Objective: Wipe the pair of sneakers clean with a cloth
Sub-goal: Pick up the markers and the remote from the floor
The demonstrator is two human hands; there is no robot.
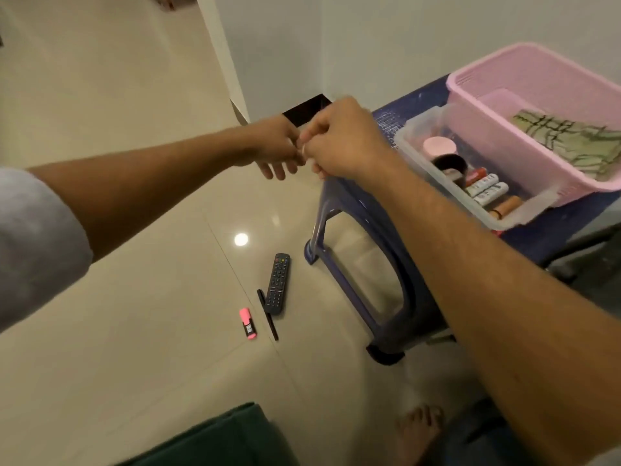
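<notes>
The sneakers do not show in this view, so their place relative to the hands cannot be told. The only fabric-like thing is a green patterned sheet (571, 139) lying in a pink basket (544, 169) on the desk (413, 99), well to the right of the hands; whether it is the cloth cannot be told. Both arms reach forward and the hands meet in the air just off the desk's left corner, above the floor (134, 331). The left hand (275, 146) comes in from the left of the desk, its thumb and forefinger turned toward the other hand and its other fingers hanging loosely downward. The right hand (339, 139) lies back-up over the desk's corner with its fingers curled, its fingertips touching those of the left. A small pale spot shows where they meet, but it is too blurred to tell whether either hand pinches anything. A grey sleeve (33, 237) covers the upper left arm; the right forearm is bare and crosses in front of the desk. A clear box (433, 174) of small tubes and jars sits on the desk against the basket's near side. On the floor left of the desk's legs lie a remote (278, 284), a pen (268, 317) beside it and a pink highlighter (248, 323). A bare foot (420, 432) rests on the floor in front of the desk.
</notes>
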